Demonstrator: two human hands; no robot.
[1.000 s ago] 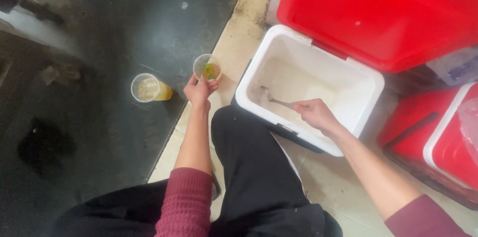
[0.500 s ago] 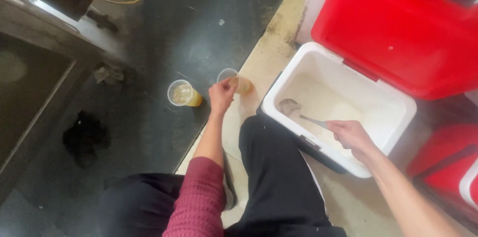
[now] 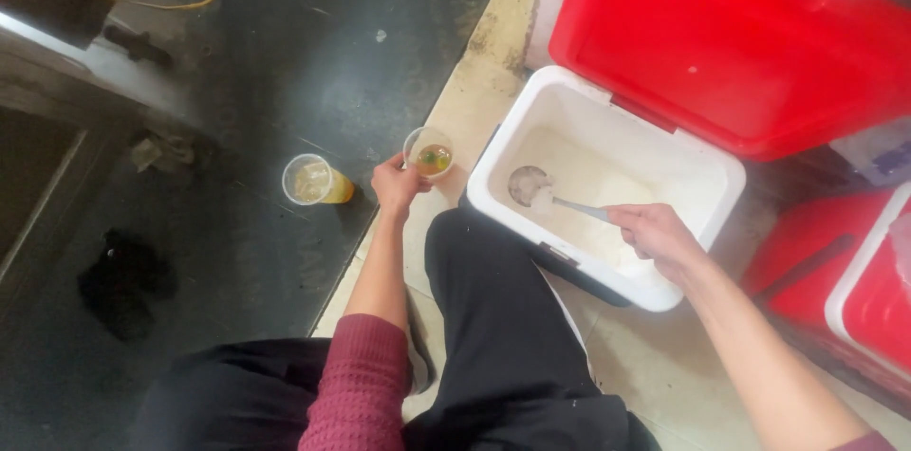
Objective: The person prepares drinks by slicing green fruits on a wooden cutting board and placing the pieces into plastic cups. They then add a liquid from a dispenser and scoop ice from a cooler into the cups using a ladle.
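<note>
My left hand (image 3: pixel 397 185) grips a clear plastic cup (image 3: pixel 429 151) with a little amber liquid and something green in it, held just left of the cooler. My right hand (image 3: pixel 655 235) holds the handle of a metal scoop (image 3: pixel 533 187) whose bowl sits inside the open white cooler (image 3: pixel 664 292), loaded with ice. The cooler's red lid (image 3: pixel 721 43) stands open behind it. A second clear cup (image 3: pixel 311 180), filled with ice and yellow drink, stands on the dark floor to the left of my left hand.
My legs in black trousers (image 3: pixel 493 337) fill the lower middle. Another red and white cooler (image 3: pixel 868 290) sits at the right edge. A yellow cable (image 3: pixel 180 3) crosses the dark floor at top left, and a dark rag (image 3: pixel 123 280) lies at left.
The view has shifted slightly. My right hand has lifted the scoop out of the ice bed with ice in it; my left hand keeps the cup beside the cooler.
</note>
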